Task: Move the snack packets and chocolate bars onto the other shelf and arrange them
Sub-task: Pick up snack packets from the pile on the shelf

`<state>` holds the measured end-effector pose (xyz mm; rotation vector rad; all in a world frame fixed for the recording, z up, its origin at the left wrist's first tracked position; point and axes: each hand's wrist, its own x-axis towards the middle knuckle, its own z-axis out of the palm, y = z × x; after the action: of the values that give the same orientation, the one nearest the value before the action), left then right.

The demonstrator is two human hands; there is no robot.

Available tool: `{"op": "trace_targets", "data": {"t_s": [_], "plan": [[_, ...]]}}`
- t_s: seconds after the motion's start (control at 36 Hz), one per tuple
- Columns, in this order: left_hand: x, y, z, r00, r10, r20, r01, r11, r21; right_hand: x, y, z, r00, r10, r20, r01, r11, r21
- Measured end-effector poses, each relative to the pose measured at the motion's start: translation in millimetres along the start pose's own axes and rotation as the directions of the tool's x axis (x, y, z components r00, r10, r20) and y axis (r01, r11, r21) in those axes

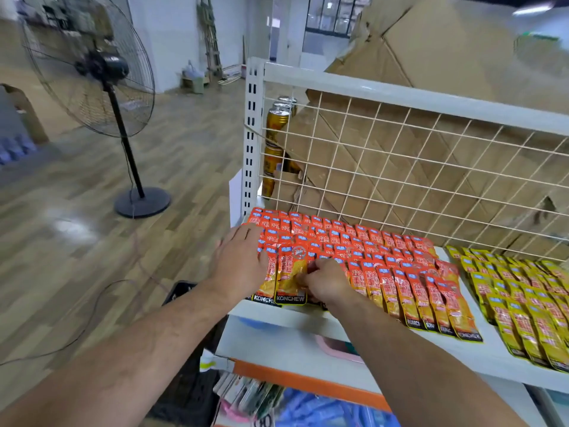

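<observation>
Now: red snack packets (378,251) lie in overlapping rows on white shelf (271,317). Left grip (240,260) flat, fingers straight, pressing rows' left end. Right grip (323,282) curled, pinching front packet (291,274). Packets likely light, soft, slippery foil; best pinched at sealed edge.

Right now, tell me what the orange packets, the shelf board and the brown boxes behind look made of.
Orange packets: glossy plastic film, judging by glare and crinkles. Shelf board: likely painted metal, smooth white with a folded front edge. Brown boxes: matte corrugated cardboard, probably, with creases and torn flaps.
</observation>
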<state>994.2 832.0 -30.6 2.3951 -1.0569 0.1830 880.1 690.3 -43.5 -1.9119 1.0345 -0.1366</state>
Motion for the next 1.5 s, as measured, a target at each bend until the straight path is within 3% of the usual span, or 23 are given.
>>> {"op": "trace_targets", "data": {"t_s": [0.19,0.47,0.72,0.97,1.14,1.5], "plan": [[-7.8,-1.7,3.3,0.999,-0.014,0.053,0.013,1.000,0.020,-3.9,-1.6,0.1,0.999,-0.035,-0.025,0.026,0.953,-0.303],[-12.1,2.9,3.8,0.995,-0.051,0.090,0.049,0.999,0.018,-4.0,-2.2,2.7,0.999,-0.027,-0.030,0.014,0.931,-0.366],[-18.9,4.5,2.8,0.993,-0.033,0.114,0.029,0.999,0.034,-13.2,-1.9,5.5,0.995,-0.080,-0.056,0.039,0.852,-0.522],[-19.1,10.1,11.4,0.985,0.057,0.164,-0.072,0.993,0.090,-25.4,-2.5,-3.2,0.978,-0.186,-0.093,0.097,0.804,-0.586],[-18.4,27.2,30.7,0.968,0.128,0.214,-0.150,0.985,0.088,-32.6,21.5,-21.4,0.937,-0.341,-0.077,0.183,0.665,-0.724],[-29.1,105.8,64.3,0.885,0.281,0.371,-0.314,0.949,0.031,-73.3,86.7,-89.5,0.949,-0.260,-0.177,0.046,0.673,-0.738]]}}
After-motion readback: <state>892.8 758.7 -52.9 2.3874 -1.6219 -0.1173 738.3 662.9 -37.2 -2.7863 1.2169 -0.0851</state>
